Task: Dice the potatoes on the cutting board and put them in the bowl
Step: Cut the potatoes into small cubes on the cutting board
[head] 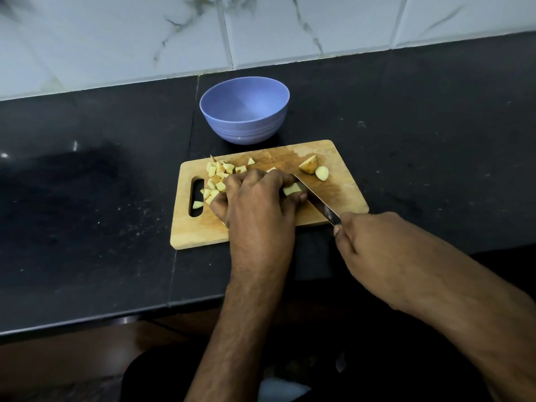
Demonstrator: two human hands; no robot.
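Observation:
A wooden cutting board (342, 195) lies on the black counter. My left hand (255, 198) holds a pale potato piece (291, 189) down on the board with curled fingers. My right hand (368, 239) grips the knife's handle; the knife blade (317, 200) runs along the right side of that piece. Several diced potato cubes (216, 177) lie heaped by the board's handle slot. Two larger potato chunks (314, 168) sit at the board's far right. The blue bowl (244, 110) stands just behind the board, with nothing visible inside.
The black counter (87, 198) stretches left and right of the board. A white marbled tile wall (261, 30) rises behind the bowl. The counter's front edge (87, 320) runs below my forearms.

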